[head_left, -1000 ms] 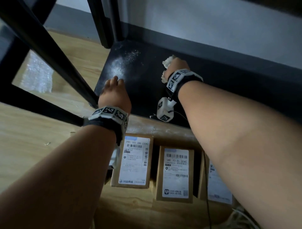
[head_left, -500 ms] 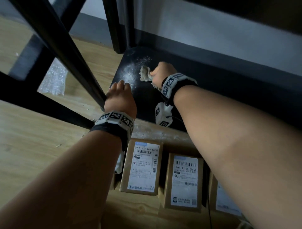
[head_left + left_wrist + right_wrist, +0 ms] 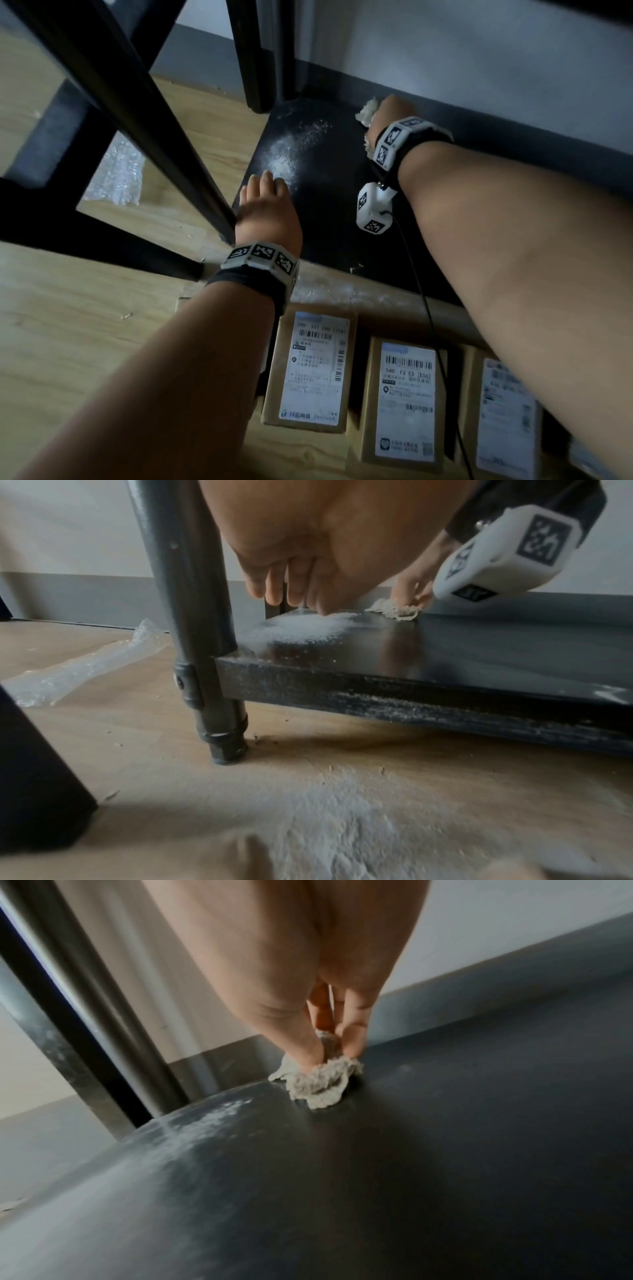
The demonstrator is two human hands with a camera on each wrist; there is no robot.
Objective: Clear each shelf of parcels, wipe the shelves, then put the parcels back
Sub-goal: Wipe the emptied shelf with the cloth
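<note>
The black bottom shelf (image 3: 329, 212) carries a patch of white dust (image 3: 291, 150) near its left end. My right hand (image 3: 390, 109) pinches a crumpled off-white cloth (image 3: 318, 1085) and presses it onto the shelf (image 3: 445, 1150) near the back edge. My left hand (image 3: 267, 205) rests with straight fingers (image 3: 291, 593) on the shelf's front left corner, fingertips at the dust (image 3: 301, 628). Three cardboard parcels with white labels lie on the floor in front of the shelf: one (image 3: 311, 370) on the left, one (image 3: 404, 404) in the middle, one (image 3: 507, 418) on the right.
A black shelf post (image 3: 192, 615) stands by my left hand, and another (image 3: 253, 54) at the back corner. A slanted black bar (image 3: 130, 102) crosses at upper left. Clear bubble wrap (image 3: 116, 174) lies on the wooden floor (image 3: 68, 325). White dust covers the floor (image 3: 342, 818) below the shelf.
My right hand has swept the cloth from the dust patch back toward the rear right of the shelf. The left hand has stayed on the front corner.
</note>
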